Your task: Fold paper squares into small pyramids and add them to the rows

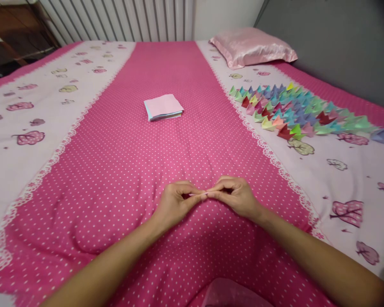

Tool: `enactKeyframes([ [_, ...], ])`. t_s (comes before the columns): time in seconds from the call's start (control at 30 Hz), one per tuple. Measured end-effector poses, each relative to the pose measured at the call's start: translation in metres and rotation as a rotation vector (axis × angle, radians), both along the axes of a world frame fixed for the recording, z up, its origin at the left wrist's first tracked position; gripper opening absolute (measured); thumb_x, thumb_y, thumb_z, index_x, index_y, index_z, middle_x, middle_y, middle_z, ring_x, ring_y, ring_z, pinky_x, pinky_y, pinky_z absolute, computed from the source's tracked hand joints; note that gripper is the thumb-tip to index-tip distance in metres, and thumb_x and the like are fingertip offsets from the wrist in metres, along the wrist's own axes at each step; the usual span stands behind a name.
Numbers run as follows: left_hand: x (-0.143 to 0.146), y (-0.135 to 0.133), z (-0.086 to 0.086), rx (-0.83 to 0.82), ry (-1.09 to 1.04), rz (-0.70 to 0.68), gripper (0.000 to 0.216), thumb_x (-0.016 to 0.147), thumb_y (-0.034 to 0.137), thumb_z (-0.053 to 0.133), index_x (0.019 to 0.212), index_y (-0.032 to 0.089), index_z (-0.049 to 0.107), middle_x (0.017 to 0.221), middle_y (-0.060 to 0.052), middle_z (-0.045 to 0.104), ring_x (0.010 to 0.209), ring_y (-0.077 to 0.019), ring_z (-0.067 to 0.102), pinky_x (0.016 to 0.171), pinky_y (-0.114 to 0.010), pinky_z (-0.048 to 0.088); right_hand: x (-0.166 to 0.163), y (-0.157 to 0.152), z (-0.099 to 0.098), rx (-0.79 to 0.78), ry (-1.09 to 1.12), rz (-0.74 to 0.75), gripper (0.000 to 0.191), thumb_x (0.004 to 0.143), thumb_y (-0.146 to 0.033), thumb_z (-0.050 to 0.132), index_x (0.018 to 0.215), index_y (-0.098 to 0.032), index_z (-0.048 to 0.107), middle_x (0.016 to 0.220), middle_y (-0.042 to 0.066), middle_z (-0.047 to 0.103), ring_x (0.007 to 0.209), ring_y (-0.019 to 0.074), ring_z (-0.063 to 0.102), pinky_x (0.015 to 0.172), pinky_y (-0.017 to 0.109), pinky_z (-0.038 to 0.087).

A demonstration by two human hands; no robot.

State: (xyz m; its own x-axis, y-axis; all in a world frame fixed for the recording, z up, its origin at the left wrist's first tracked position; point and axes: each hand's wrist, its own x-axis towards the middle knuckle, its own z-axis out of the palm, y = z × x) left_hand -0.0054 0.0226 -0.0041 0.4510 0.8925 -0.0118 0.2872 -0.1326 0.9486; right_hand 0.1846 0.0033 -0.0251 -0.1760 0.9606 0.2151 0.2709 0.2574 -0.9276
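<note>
My left hand [175, 203] and my right hand [235, 196] meet low over the pink dotted bedsheet [121, 170]. Both are closed in a pinch on a small pink folded paper [198, 194], which shows only as a thin edge between the fingertips. A stack of square coloured papers [163, 107], pink sheet on top, lies further up the bed. To the right, several folded paper pieces [294, 113] in green, blue, red and yellow are laid out in rows.
A pink satin pillow [252, 46] rests at the far right, beside a grey wall [336, 38]. A white radiator [121, 19] stands behind the bed. Something pink and translucent [233, 294] shows at the bottom edge.
</note>
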Motion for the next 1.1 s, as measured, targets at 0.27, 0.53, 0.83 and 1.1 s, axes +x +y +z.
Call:
enactKeyframes([
  [0.27, -0.012, 0.016, -0.005, -0.078, 0.125, -0.081, 0.028, 0.084, 0.038, 0.053, 0.089, 0.020, 0.074, 0.063, -0.002, 0.067, 0.050, -0.0092, 0.050, 0.049, -0.021, 0.037, 0.002, 0.002, -0.006, -0.103, 0.049, -0.070, 0.010, 0.075, -0.032, 0.070, 0.076, -0.023, 0.074, 0.070, 0.002, 0.070, 0.063, 0.0134, 0.063, 0.058, 0.025, 0.049],
  [0.53, -0.010, 0.012, 0.005, 0.021, 0.159, 0.042, 0.026, 0.079, 0.038, 0.061, 0.080, 0.016, 0.074, 0.071, -0.006, 0.070, 0.059, -0.0132, 0.057, 0.055, -0.024, 0.042, 0.001, 0.002, -0.004, -0.168, 0.085, -0.071, 0.014, 0.073, -0.034, 0.070, 0.074, -0.020, 0.074, 0.070, 0.002, 0.071, 0.063, 0.0134, 0.063, 0.057, 0.024, 0.049],
  [0.83, 0.003, 0.003, -0.005, -0.208, 0.034, -0.004, 0.025, 0.072, 0.030, 0.069, 0.091, 0.014, 0.068, 0.073, -0.004, 0.066, 0.056, -0.0090, 0.052, 0.051, -0.020, 0.038, -0.002, 0.002, -0.011, -0.239, 0.201, -0.131, 0.020, 0.069, -0.037, 0.073, 0.075, -0.018, 0.073, 0.058, 0.001, 0.066, 0.045, 0.0080, 0.052, 0.042, 0.020, 0.040],
  [1.1, 0.001, 0.007, -0.015, -0.295, -0.067, -0.036, 0.018, 0.083, 0.027, 0.053, 0.088, 0.014, 0.065, 0.062, 0.000, 0.058, 0.051, -0.0072, 0.048, 0.049, -0.019, 0.036, -0.001, 0.001, -0.008, -0.246, 0.202, -0.022, 0.023, 0.068, -0.036, 0.075, 0.081, -0.018, 0.073, 0.069, 0.004, 0.071, 0.055, 0.0110, 0.059, 0.050, 0.022, 0.046],
])
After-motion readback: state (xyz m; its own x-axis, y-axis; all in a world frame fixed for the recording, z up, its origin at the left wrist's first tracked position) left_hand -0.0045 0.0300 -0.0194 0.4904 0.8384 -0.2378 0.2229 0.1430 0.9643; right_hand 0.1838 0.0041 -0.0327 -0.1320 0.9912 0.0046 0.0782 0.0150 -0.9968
